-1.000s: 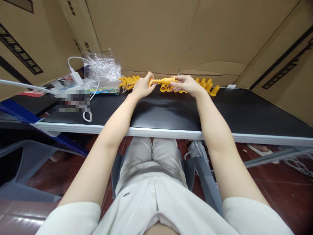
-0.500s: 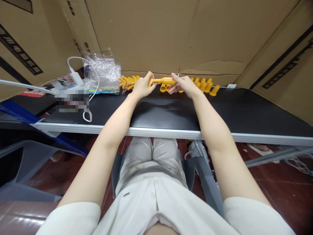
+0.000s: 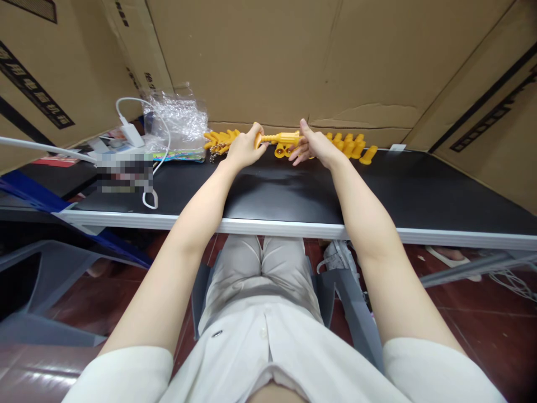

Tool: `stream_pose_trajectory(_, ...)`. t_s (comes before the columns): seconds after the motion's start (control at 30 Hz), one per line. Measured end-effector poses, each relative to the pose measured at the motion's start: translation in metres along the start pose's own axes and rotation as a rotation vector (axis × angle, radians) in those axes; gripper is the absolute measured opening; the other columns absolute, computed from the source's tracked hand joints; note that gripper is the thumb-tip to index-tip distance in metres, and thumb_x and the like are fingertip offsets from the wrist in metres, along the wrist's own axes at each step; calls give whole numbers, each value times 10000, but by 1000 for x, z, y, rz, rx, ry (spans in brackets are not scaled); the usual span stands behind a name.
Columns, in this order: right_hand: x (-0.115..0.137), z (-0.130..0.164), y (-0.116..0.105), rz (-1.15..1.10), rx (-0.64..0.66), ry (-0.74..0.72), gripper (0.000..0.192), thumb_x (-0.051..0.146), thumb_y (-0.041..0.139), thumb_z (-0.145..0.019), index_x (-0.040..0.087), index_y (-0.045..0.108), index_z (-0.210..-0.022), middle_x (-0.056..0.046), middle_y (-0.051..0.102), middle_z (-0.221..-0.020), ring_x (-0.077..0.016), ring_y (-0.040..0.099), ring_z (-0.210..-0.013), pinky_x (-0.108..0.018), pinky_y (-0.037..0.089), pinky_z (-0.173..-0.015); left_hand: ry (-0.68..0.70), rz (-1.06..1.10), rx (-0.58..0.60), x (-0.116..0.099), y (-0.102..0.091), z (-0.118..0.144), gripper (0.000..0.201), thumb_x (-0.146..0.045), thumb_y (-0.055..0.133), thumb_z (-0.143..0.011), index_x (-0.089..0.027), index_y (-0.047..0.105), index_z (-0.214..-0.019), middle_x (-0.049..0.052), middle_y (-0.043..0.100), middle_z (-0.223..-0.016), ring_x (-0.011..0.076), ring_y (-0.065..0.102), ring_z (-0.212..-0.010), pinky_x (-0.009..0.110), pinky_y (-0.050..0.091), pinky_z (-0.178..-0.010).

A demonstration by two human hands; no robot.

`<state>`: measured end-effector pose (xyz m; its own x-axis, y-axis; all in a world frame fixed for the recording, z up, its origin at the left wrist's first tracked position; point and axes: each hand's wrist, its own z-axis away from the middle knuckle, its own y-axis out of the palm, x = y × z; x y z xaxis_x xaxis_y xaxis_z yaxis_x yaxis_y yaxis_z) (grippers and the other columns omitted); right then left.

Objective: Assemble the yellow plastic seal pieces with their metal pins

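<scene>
My left hand (image 3: 244, 149) grips the left end of a long yellow plastic piece (image 3: 280, 138), held level just above the far side of the black table (image 3: 272, 193). At its right end sits my right hand (image 3: 314, 146), fingers spread, the thumb up against the tip. Small yellow round parts (image 3: 285, 151) lie under the piece. Rows of yellow plastic parts rest against the cardboard wall, one group to the left (image 3: 220, 141) and one to the right (image 3: 350, 146).
Cardboard walls (image 3: 268, 56) close in the table at the back and sides. A crumpled clear bag (image 3: 178, 120), a white charger with cable (image 3: 132, 133) and papers lie at the far left. A grey chair (image 3: 50, 291) stands below on the left.
My right hand has let go of the yellow piece's right end and spread its fingers. My left hand keeps its grip in the same place.
</scene>
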<state>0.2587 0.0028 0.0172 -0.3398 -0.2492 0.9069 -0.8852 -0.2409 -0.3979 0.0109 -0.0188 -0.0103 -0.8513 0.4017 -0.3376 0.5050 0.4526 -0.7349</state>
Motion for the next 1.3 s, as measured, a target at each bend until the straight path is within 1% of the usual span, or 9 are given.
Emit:
stream_pose_trajectory(0.1, 0, 2, -9, 11, 3, -45, 583, 697, 832, -893, 184, 766, -1161, -83, 825, -943, -216, 822, -779, -308, 676, -750, 10, 10, -15, 3, 1, 0, 338, -373, 615, -939, -277, 645, -1262, 88, 825, -981, 307, 770, -961, 389, 556, -943)
stream_pose_trajectory(0.17, -2, 2, -13, 8, -9, -82, 586, 462, 988, -799, 201, 730, -1256, -78, 828, -1066, -209, 826, -843, -306, 675, -778, 8, 4, -14, 3, 2, 0, 325, -366, 616, -937, -272, 643, -1247, 87, 826, -993, 298, 769, -955, 382, 555, -938)
stream_pose_trajectory(0.23, -4, 1, -15, -9, -12, -106, 636, 330, 1026, -740, 216, 710, -1280, -71, 821, -1103, -209, 824, -879, -310, 678, -786, -5, -7, -3, 3, 1, 0, 313, -355, 621, -941, -262, 637, -1240, 91, 823, -1007, 293, 770, -966, 377, 550, -943)
stream_pose_trajectory(0.3, -6, -2, -15, -28, -10, -124, 585, 298, 1027, -723, 222, 721, -1216, -61, 818, -1075, -213, 820, -875, -320, 682, -778, -19, -15, 9, 1, 0, 0, 302, -346, 627, -948, -255, 633, -1236, 94, 817, -1006, 290, 773, -976, 371, 546, -944)
stream_pose_trajectory(0.43, -6, -3, -12, -49, -28, -142, 454, 312, 1017, -737, 207, 744, -1084, -59, 818, -989, -222, 814, -846, -351, 683, -795, -33, -20, 15, 0, -1, 0, 294, -341, 641, -956, -252, 630, -1236, 92, 805, -1002, 296, 775, -997, 369, 541, -945)
stream_pose_trajectory(0.63, 7, 10, -6, -40, -68, -114, 358, 409, 964, -835, 164, 779, -1020, -107, 814, -935, -234, 814, -846, -360, 665, -833, -34, -9, 30, 0, -2, 0, 327, -344, 637, -966, -249, 625, -1278, 97, 806, -1044, 308, 764, -1044, 390, 531, -996)
stream_pose_trajectory(0.97, 3, 6, 0, -43, -101, -93, 616, 816, 827, -807, 217, 729, -915, -50, 764, -693, -244, 805, -727, -394, 698, -793, -39, -3, 53, -5, -3, 1, 348, -355, 626, -986, -243, 616, -1315, 111, 804, -1086, 310, 767, -1070, 395, 523, -1019)
stream_pose_trajectory(1.1, 1, 4, 1, -45, -88, -76, 665, 866, 773, -818, 205, 724, -873, -55, 753, -671, -231, 790, -674, -369, 688, -737, 6, 16, 22, -1, 0, 0, 316, -353, 633, -982, -248, 626, -1281, 96, 802, -1024, 295, 774, -1017, 385, 535, -984)
stream_pose_trajectory(1.3, 5, 6, 2, -35, -86, -36, 685, 882, 729, -841, 198, 716, -826, -62, 744, -669, -236, 798, -690, -350, 672, -706, -16, 4, 24, -3, 0, 0, 304, -327, 642, -972, -245, 628, -1264, 90, 793, -996, 298, 772, -995, 393, 540, -978)
